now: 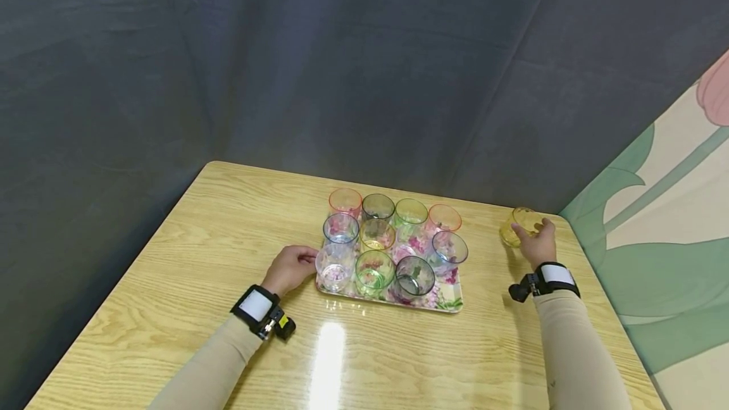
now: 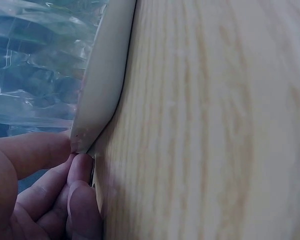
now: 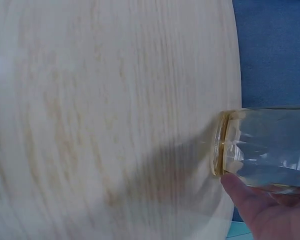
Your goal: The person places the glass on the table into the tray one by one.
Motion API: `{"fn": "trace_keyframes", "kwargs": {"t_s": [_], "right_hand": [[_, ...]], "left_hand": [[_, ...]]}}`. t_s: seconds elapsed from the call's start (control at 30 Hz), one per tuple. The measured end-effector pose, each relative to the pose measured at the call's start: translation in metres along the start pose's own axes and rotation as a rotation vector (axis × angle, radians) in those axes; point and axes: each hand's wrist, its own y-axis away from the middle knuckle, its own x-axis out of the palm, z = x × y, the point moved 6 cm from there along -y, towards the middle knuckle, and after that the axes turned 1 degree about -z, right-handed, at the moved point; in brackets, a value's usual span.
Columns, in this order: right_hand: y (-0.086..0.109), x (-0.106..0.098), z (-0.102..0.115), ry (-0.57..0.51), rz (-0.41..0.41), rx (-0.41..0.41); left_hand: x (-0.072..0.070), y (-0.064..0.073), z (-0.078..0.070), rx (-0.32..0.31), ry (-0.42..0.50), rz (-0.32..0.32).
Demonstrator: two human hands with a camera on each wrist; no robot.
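Observation:
At the table's far right my right hand grips a yellow see-through glass. In the right wrist view the glass appears with its thick base close to the wood, a fingertip at the base edge. My left hand pinches the left edge of a floral tray. The left wrist view has thumb and fingers at the corner of its pale rim. Several coloured see-through glasses stand upright in rows on the tray, among them a clear one, a green one and a dark grey one.
The wood-grain table ends at a dark blue curtain behind. A wall panel with painted flowers borders its right side. Light glares off the table front, below the tray.

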Motion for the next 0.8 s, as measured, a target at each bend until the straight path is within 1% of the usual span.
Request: {"fn": "trace_keyframes", "kwargs": {"t_s": [0.13,0.33,0.53,0.67,0.8], "right_hand": [[0.003,-0.002,0.009,0.007,0.012,-0.045],[0.015,-0.007,0.031,0.02,0.025,-0.155],[0.038,-0.017,0.054,0.056,0.025,-0.273],[0.052,-0.026,0.067,0.067,0.019,-0.301],[0.069,-0.031,0.081,0.123,0.01,-0.347]], "left_hand": [[-0.001,0.0,0.0,0.003,0.001,0.0],[-0.001,0.001,-0.002,0.007,0.003,0.004],[0.0,0.001,-0.001,0.001,-0.003,0.004],[0.0,0.001,-0.002,-0.004,-0.006,0.007],[-0.001,0.001,-0.002,-0.008,0.0,0.01]]}}
